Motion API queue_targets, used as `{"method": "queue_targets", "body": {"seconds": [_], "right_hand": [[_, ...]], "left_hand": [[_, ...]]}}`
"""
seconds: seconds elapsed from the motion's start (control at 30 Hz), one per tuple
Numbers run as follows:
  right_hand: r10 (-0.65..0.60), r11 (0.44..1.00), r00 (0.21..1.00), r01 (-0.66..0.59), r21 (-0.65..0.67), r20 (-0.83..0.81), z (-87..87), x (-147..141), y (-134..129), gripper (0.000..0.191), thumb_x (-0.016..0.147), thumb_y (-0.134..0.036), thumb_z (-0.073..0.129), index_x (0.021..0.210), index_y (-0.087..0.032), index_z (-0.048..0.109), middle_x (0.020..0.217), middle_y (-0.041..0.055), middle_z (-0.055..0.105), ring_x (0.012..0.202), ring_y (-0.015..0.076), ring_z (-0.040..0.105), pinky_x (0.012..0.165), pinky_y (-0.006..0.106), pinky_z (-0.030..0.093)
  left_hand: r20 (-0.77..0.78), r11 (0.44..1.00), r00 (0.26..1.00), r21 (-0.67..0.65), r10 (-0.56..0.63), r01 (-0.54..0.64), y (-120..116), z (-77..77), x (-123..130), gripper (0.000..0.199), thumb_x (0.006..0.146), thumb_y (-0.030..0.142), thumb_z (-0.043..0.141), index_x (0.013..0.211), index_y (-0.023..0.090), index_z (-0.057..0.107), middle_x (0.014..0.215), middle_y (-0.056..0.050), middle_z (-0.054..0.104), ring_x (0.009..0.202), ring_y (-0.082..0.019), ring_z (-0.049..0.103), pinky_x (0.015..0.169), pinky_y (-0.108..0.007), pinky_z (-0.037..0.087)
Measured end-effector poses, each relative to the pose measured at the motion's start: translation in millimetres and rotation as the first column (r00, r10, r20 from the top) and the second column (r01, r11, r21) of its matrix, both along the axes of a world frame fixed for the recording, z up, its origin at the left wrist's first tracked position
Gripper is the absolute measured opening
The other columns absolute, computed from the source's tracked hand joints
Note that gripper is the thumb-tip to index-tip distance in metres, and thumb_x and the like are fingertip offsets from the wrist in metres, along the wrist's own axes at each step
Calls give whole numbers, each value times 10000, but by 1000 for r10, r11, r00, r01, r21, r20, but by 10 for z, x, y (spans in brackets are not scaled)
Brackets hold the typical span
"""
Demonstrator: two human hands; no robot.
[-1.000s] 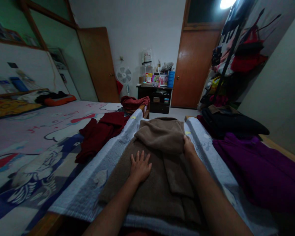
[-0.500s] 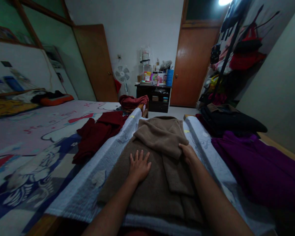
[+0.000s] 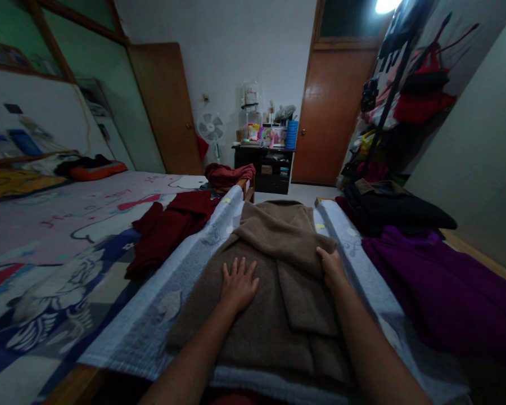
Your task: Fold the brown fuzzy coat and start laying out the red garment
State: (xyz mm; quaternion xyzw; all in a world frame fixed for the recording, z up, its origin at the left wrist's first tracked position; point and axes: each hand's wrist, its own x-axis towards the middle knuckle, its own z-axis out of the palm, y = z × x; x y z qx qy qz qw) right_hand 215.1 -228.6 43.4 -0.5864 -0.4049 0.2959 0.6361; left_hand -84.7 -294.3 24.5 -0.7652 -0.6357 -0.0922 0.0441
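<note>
A brown garment [image 3: 261, 315] lies on a light blue cloth [image 3: 152, 315], its sleeves folded across its upper part. My left hand [image 3: 238, 284] rests flat on the garment's left half, fingers spread. At the garment's right edge, my right hand [image 3: 331, 264] pinches the end of a folded sleeve [image 3: 290, 239] between thumb and fingers. The other sleeve points down toward me, beside my right forearm.
Dark red clothing [image 3: 172, 225] lies to the left on a patterned bed sheet [image 3: 88, 225]. At the right are a purple garment [image 3: 442, 287] and a stack of dark clothes [image 3: 396, 205]. Farther back stand a fan [image 3: 211, 128] and a black cabinet [image 3: 263, 169].
My right hand has moved slightly to the right, drawing the sleeve end outward toward the garment's right edge. My left hand has stayed in place.
</note>
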Motion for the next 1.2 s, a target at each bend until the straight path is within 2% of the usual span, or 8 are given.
{"method": "queue_targets", "body": {"seconds": [0.13, 0.27, 0.43, 0.53, 0.7, 0.83, 1.0, 1.2], "right_hand": [[-15, 986, 978, 49, -159, 207, -48, -120, -97, 610, 617, -312, 694, 1202, -189, 572, 1163, 114, 672, 1116, 298, 616, 990, 411, 485], [-34, 978, 961, 88, -189, 274, -77, -105, -112, 600, 629, -311, 661, 1209, -182, 576, 1184, 121, 661, 1137, 311, 601, 1009, 413, 466], [2, 996, 995, 7, -92, 99, -89, -67, -84, 463, 616, -258, 633, 1077, -217, 639, 1008, 54, 721, 991, 262, 662, 908, 377, 525], [10, 999, 1000, -10, -45, 11, 10, -88, -71, 416, 626, -247, 628, 1040, -216, 646, 927, 35, 731, 899, 232, 680, 819, 336, 556], [35, 999, 967, -36, 0, -250, 384, -27, -18, 395, 604, -217, 659, 998, -208, 634, 873, 2, 719, 772, 191, 681, 707, 316, 577], [9, 1000, 943, 1, 30, -334, 642, 153, 31, 292, 582, -167, 669, 869, -186, 616, 768, -8, 691, 689, 163, 666, 624, 262, 570], [-23, 999, 926, 9, -38, -378, 706, 318, 35, 229, 595, -130, 649, 810, -184, 589, 711, -8, 672, 640, 156, 659, 592, 264, 573], [18, 996, 933, -50, -80, -359, 711, 431, 61, 222, 583, -80, 629, 776, -180, 583, 669, -7, 659, 630, 161, 660, 574, 258, 567]], "left_hand": [[21, 1000, 1000, -8, 0, 0, -11, 34, -5, 535, 922, 469, 428, 1425, 288, 437, 1503, -124, 410, 1406, -351, 296, 1107, -644, 132], [47, 997, 999, -78, 27, -23, -23, 139, -88, 503, 911, 418, 450, 1386, 256, 484, 1486, -107, 439, 1392, -309, 332, 1120, -576, 202], [-23, 971, 972, -45, 236, -237, -51, 315, -309, 475, 872, 359, 512, 1330, 236, 542, 1514, -140, 380, 1391, -369, 297, 1100, -561, 222], [-50, 948, 951, -80, 304, -307, -46, 391, -421, 484, 874, 336, 512, 1346, 230, 514, 1512, -166, 363, 1353, -370, 353, 1073, -522, 272], [-61, 920, 941, -198, 333, -338, 18, 472, -466, 558, 875, 388, 506, 1408, 243, 426, 1529, -165, 321, 1332, -376, 388, 1046, -484, 326], [-45, 912, 935, -205, 353, -354, 88, 558, -454, 586, 878, 400, 484, 1429, 232, 383, 1479, -184, 381, 1237, -370, 490, 970, -464, 404], [-58, 909, 928, -188, 369, -373, 177, 677, -499, 525, 906, 265, 385, 1425, 187, 376, 1230, -194, 607, 1161, -339, 545, 909, -445, 438], [-111, 921, 951, -241, 287, -306, 182, 781, -536, 530, 885, 196, 362, 1413, 169, 362, 1214, -189, 630, 1088, -317, 601, 869, -430, 454]]}}
